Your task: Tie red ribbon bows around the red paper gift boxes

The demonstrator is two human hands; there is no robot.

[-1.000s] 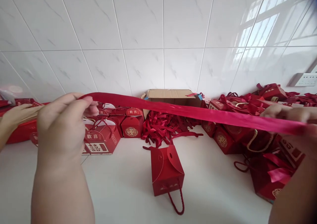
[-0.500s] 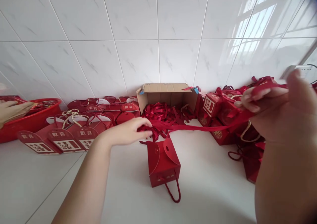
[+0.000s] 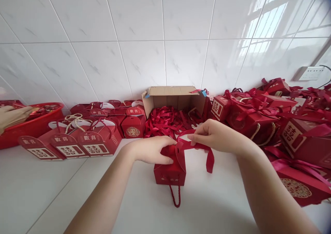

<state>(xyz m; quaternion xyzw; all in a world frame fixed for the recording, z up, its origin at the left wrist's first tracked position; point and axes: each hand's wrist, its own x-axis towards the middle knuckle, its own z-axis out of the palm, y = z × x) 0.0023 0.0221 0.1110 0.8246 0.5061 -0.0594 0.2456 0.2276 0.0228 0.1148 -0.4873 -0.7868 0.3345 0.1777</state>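
A small red gift box [image 3: 169, 175] with a twisted red cord handle [image 3: 176, 196] stands upright on the white table in front of me. My left hand [image 3: 152, 149] lies over its top from the left, thumb and fingers gripping the box by its curved flaps. Just right of the box, my right hand [image 3: 214, 135] pinches a red satin ribbon [image 3: 210, 161]. That ribbon runs across to the flap's hole, and one end hangs down loose. Whether it passes through the hole is hidden by my left fingers.
Behind stands an open cardboard box [image 3: 177, 90] heaped with red ribbons [image 3: 165, 122]. Several red gift boxes [image 3: 94, 146] with cord handles are lined up left. Ribbon-tied boxes [image 3: 305, 140] crowd the right. A red basin [image 3: 33, 127] with a pale glove-like thing [image 3: 15, 116] sits far left.
My right hand has come in from the far right to beside the box, bringing the ribbon. My left hand has moved from the ribbon pile onto the box top.
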